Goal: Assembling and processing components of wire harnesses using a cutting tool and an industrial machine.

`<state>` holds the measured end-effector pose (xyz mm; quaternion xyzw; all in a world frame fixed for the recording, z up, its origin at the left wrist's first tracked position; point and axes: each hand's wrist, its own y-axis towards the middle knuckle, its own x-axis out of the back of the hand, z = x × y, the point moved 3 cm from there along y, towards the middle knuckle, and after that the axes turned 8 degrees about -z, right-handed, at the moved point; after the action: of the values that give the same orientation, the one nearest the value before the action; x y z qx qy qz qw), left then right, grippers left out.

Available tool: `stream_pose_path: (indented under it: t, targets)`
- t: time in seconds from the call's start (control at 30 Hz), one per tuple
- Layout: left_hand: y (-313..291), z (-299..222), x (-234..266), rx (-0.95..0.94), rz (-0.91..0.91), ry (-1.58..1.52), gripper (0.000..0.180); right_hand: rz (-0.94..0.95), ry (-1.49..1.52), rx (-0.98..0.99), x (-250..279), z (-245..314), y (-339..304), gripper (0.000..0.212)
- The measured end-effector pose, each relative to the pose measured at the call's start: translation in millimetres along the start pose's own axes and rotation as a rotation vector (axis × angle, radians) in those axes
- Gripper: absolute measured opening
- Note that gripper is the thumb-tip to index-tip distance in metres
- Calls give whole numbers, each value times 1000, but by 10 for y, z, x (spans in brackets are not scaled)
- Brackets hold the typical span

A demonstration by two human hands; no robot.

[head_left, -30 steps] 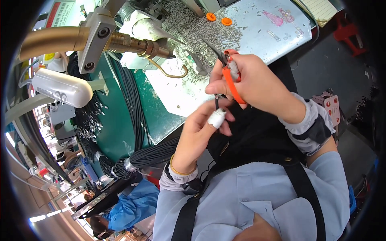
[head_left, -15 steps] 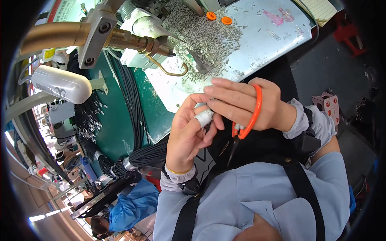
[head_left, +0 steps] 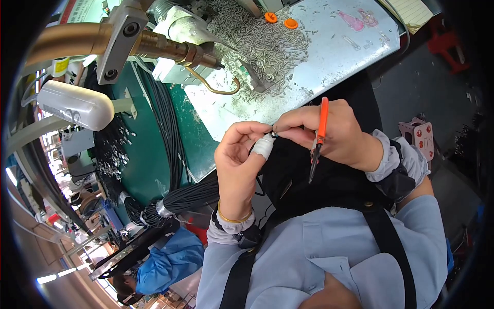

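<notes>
My left hand (head_left: 232,160) has its thumb wrapped in white tape (head_left: 263,146). Its thumb and forefinger pinch a tiny dark piece (head_left: 274,134), mostly hidden by fingertips. On the other side of that piece, the thumb and forefinger of my right hand (head_left: 342,135) close at the same spot. Orange-handled scissors (head_left: 322,121) hang from my right hand, a loop around the fingers and the dark blades pointing down. Both hands meet over my black apron (head_left: 329,188), just in front of the white worktop (head_left: 334,56).
Small metal pins (head_left: 272,49) lie heaped on the worktop, with two orange caps (head_left: 290,23) beside them. A machine's brass-coloured nozzle (head_left: 164,49) and bent copper tube (head_left: 218,92) jut in from the left. Bundled black cables (head_left: 188,200) lie left of my hands. Another person in blue (head_left: 172,262) sits lower left.
My right hand has turned from flat, stretched fingers to a pinch against my left fingertips. The scissors turned with it, so their loop shows edge-on. My left fingers have closed together.
</notes>
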<state>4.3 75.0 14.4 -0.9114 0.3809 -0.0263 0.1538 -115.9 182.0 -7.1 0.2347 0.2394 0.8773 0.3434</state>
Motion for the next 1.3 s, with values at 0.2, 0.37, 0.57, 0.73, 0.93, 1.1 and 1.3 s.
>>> stream_pose_path:
  t: [0.2, 0.37, 0.57, 0.73, 0.93, 1.1, 1.3]
  targets:
    - [13, 128, 91, 262, 79, -281, 23, 83, -50, 6, 23, 49, -9, 14]
    - [-70, 127, -31, -109, -3, 2, 23, 21, -78, -15, -67, 62, -65, 8]
    - [-116, 103, -65, -207, -124, 42, 24, -140, 368, -405, -185, 22, -95, 5]
    - [-101, 113, 12, -155, -141, -42, 24, 11, 379, -596, -56, 52, -37, 11]
    - [-109, 70, 22, -163, -176, -17, 20, 354, -198, -427, -39, 62, -88, 26]
    - [-10, 27, -9, -159, -168, 68, 11, 313, -135, -471, -144, -14, -150, 30]
    - [419, 26, 133, 41, -12, -138, 15, 105, 352, -913, -105, -107, -61, 29]
